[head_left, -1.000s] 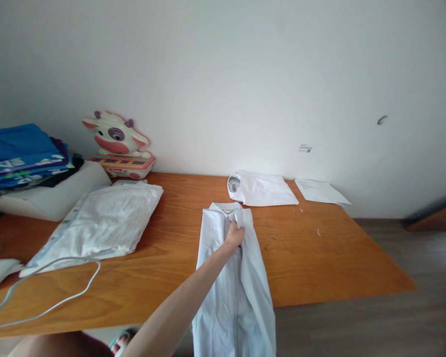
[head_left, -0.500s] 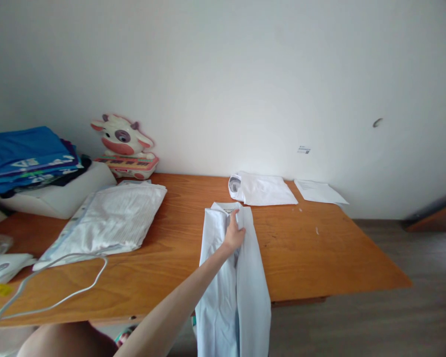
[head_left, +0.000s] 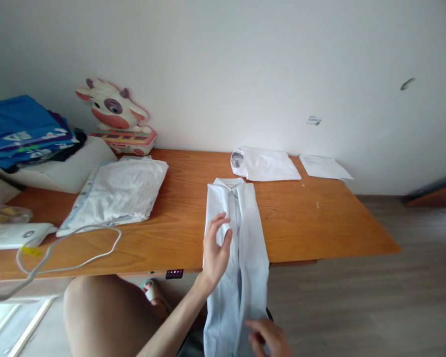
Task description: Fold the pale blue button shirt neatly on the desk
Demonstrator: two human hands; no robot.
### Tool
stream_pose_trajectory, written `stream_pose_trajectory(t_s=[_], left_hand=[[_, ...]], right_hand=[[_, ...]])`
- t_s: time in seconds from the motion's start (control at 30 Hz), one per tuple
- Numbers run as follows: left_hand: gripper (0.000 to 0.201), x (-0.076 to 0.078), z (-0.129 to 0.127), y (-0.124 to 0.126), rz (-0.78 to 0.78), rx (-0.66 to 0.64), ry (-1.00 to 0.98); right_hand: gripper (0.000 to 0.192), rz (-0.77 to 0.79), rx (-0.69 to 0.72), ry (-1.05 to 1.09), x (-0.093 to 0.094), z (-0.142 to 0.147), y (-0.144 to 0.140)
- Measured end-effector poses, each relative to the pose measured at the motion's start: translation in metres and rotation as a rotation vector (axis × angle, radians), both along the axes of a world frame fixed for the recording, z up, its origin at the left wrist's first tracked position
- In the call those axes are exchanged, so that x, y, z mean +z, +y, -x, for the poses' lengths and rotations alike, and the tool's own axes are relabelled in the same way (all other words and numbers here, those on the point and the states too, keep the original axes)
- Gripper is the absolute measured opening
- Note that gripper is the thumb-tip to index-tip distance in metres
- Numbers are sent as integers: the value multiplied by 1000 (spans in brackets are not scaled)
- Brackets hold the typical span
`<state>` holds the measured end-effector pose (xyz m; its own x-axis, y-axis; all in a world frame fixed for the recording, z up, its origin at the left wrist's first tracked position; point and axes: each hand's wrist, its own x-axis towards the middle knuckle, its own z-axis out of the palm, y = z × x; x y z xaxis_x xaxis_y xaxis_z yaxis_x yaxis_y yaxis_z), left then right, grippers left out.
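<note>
A white collared shirt [head_left: 253, 243], folded into a long narrow strip, lies on the wooden desk. Its collar points toward the wall, and the lower part hangs past the desk's front edge toward me. Over the middle of the shirt is my left hand [head_left: 216, 250], open, with fingers and thumb apart and nothing between them. Whether it touches the cloth I cannot tell. At the bottom of the view, my right hand [head_left: 270, 338] is beside the shirt's lower right edge. It is slightly blurred and partly cut off, its fingers apart and the index finger reaching over the cloth.
On the wooden desk [head_left: 319, 228], a folded white garment [head_left: 271, 164] and paper sheets [head_left: 325, 167] lie by the wall. At left are a folded whitish cloth [head_left: 122, 191], a cow-shaped toy keyboard [head_left: 121, 119], a blue clothes stack [head_left: 22, 126] and a white cable [head_left: 96, 255].
My left hand has left the collar and moved down toward me, fingers now spread. My right hand has come into view at the bottom. The view has tilted down.
</note>
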<state>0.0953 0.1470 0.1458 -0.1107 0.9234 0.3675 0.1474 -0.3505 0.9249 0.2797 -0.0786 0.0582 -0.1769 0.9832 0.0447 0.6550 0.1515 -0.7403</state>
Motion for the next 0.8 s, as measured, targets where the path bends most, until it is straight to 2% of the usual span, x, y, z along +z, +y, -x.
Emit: stream_pose_trajectory(t_s=[0.07, 0.13, 0.2, 0.23, 0.27, 0.33, 0.4, 0.47, 0.6, 0.7, 0.8], left_hand=[[20, -20, 13, -59, 44, 194, -21], [37, -51, 21, -109, 151, 327, -55], [63, -82, 28, -146, 296, 353, -81], [70, -95, 32, -158, 368, 332, -99], [72, -106, 37, -167, 447, 277, -112], [60, -118, 48, -175, 611, 77, -113], [50, -121, 60, -175, 738, -143, -99], [51, -118, 70, -175, 801, -280, -132], [54, -114, 81, -183, 884, -352, -216], [55, -112, 84, -197, 937, -368, -201], [55, -107, 85, -212, 968, -363, -318]], right_hand=[[27, 7, -322, 118, -13, -16, 6], [48, 74, -544, 215, -19, -25, 14], [72, 218, -550, 345, -19, -27, 22], [75, 296, -510, 408, -18, -27, 25], [73, 359, -468, 456, -16, -26, 27], [63, 434, -396, 485, -10, -23, 29], [57, 452, -377, 454, -3, -20, 29], [60, 458, -401, 453, 3, -18, 27], [70, 535, -376, 523, 9, -20, 9], [63, 631, -295, 518, 8, -28, -18], [66, 736, -361, 643, 10, -32, -44]])
